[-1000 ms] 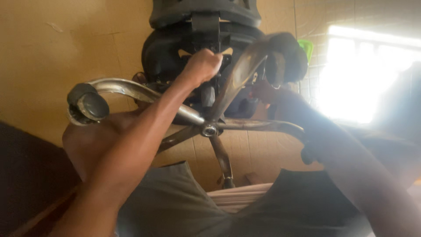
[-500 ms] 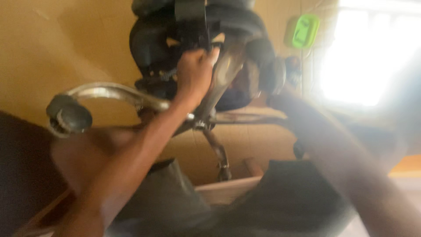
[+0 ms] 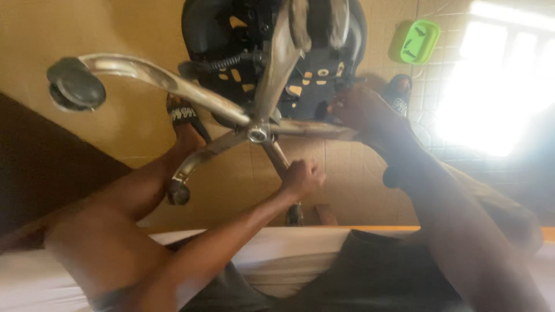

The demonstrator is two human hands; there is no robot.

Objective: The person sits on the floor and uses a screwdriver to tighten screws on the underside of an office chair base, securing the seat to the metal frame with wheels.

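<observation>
I see an overturned office chair base (image 3: pixel 258 134), its chrome hub my landmark, with five spokes fanning out from it. Beyond the hub sits the black seat underside (image 3: pixel 272 63) with a coiled cable. Up and left of the hub, one long spoke ends in a caster socket (image 3: pixel 75 86). A sandalled foot (image 3: pixel 184 115) rests just left of the hub, partly behind a spoke. Far up and right of the hub, a bright green rounded object (image 3: pixel 419 41) lies on the tiled floor (image 3: pixel 347 173), next to glaring light. My left hand (image 3: pixel 302 177) is closed in a fist around the spoke just below the hub. My right hand (image 3: pixel 358 110) lies against the spoke right of the hub; I cannot tell its grip.
</observation>
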